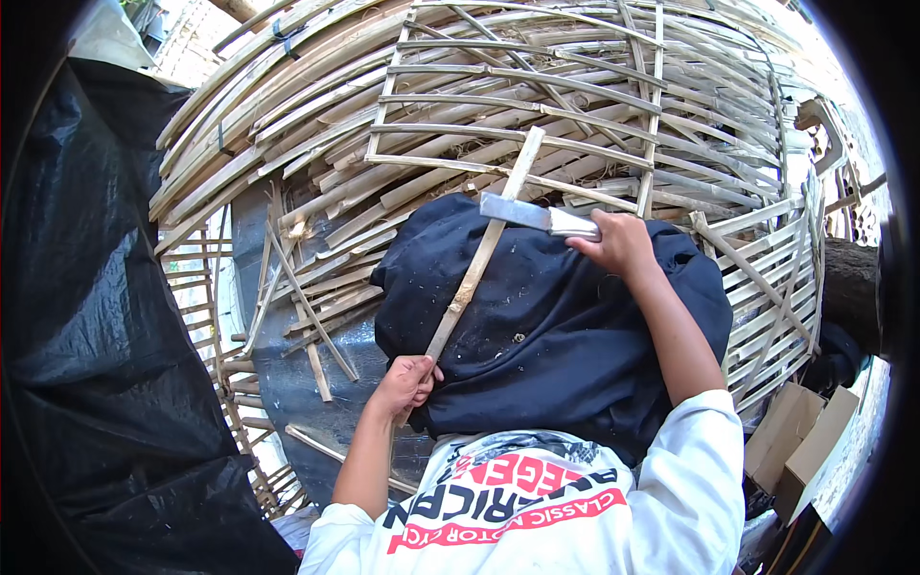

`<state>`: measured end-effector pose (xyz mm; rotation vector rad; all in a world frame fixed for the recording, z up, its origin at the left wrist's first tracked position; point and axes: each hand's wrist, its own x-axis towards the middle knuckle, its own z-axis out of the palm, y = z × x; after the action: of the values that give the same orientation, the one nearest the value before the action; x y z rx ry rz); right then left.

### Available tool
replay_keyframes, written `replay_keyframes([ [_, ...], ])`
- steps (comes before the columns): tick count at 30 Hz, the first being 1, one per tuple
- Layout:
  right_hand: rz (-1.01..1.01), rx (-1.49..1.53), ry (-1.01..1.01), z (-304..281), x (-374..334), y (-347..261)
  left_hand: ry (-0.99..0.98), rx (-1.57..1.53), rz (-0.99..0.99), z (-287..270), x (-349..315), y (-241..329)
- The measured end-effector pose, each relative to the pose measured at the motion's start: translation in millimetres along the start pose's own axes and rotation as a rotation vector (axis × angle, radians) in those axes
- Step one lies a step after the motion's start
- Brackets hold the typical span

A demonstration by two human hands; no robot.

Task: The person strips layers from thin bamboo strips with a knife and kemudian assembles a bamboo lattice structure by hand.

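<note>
Shirt front: white printed cloth (676,479) over my chest, nearest the lens, with dark fabric (594,326) spread over my lap beyond it.
Left hand: my fingers (404,385) are curled closed around the lower part of the bamboo strip (470,283); how hard they press, I cannot tell.
Right hand: my fist (618,242) is wrapped round the handle of the broad-bladed knife (522,213), with no slack that I can see.
Strip: it slants up and away from my left hand, over the dark fabric, its far end reaching the slatted frame (655,105).
Blade: laid across the strip's upper part; whether the edge bites, I cannot tell.
Node: the rough knot (460,299) between my two hands could catch the edge, making it jump or dig too deep.
Slip: my left fingers lie on the strip's own line, so a stroke running down it unchecked could reach them.
Twist: held only low down, the strip could roll under sideways pressure and spoil the cut.
</note>
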<state>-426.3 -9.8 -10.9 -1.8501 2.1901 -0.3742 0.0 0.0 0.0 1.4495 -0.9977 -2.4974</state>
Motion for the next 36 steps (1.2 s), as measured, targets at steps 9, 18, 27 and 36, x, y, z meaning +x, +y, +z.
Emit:
replay_keyframes([
  [9, 0.262, 0.215, 0.318, -61.6, 13.1, 20.1, 0.048, 0.109, 0.100, 1.4, 7.2, -5.7],
  [18, -0.222, 0.056, -0.111, 4.3, -6.4, -49.7, 0.108, 0.126, 0.081, 4.7, 6.8, -14.5],
  [27, 0.423, 0.087, 0.282, -46.4, 71.2, 52.2, 0.088, 0.163, 0.179, 3.1, 10.7, -24.2],
  [36, 0.262, 0.299, 0.237, -86.9, -18.0, 14.1, 0.119, 0.143, 0.092, 11.3, 7.6, -9.4],
])
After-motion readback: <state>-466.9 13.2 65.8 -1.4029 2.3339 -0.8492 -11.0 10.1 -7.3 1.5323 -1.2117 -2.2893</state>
